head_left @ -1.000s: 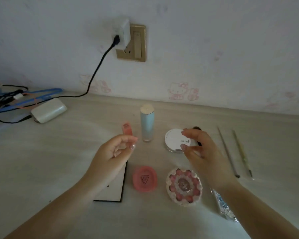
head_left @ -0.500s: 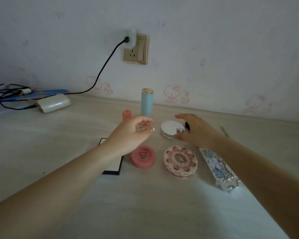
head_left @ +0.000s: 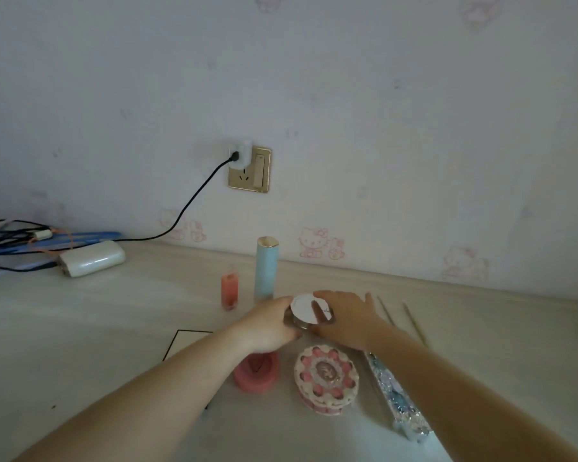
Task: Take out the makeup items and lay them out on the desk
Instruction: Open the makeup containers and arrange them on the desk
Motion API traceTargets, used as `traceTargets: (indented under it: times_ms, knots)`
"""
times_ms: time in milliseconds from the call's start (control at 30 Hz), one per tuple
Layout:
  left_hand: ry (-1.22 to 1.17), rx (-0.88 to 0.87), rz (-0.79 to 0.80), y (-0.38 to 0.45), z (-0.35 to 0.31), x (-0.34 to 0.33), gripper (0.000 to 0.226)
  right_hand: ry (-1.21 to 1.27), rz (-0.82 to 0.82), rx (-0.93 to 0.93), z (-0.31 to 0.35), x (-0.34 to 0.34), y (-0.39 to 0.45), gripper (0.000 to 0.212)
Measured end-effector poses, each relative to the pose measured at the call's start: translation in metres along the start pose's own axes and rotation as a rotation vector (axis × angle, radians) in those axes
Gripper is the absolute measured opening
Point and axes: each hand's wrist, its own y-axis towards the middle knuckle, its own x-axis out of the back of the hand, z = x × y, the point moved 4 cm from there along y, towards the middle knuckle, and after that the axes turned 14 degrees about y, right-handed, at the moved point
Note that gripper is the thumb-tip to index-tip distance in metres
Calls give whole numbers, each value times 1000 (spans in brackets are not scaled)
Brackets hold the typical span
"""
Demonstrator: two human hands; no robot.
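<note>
Compact (head_left: 306, 310), white-lidded, is held by both hands (head_left: 314, 323) above the table (head_left: 114, 328). Blue tube (head_left: 266, 268) and pink bottle (head_left: 229, 291) stand just behind; flowered case (head_left: 326, 378) lies in front.

Dim pale wall (head_left: 381, 111) with cartoon stickers, brass socket plate (head_left: 250, 170), light wooden desk (head_left: 80, 328).

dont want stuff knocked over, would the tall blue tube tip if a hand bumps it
Probably yes: the tall blue tube stands upright on a narrow base. If it tips, its rounded body would likely roll, perhaps into the small pink bottle beside it.
</note>
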Motion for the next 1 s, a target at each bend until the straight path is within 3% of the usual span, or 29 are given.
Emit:
traceTargets:
  times_ms: [167,333,467,633,833,1000]
  knots:
    - [-229,55,-179,-2,12,-1,49,237,-122,33,13,18,-20,59]
    - [-617,45,-463,-25,5,18,39,634,-162,77,36,42,-60,48]
    - [-1021,21,-350,-48,-8,18,59,892,-72,184,67,45,-84,49]
    - [-1345,-5,-273,-77,-17,20,57,742,-68,278,96,48,-109,30]
    - [-1428,-21,-288,-107,-11,29,55,453,-122,332,131,56,-132,22]
    - [-1435,6,-326,-129,-6,33,35,262,-95,353,155,58,-148,26]
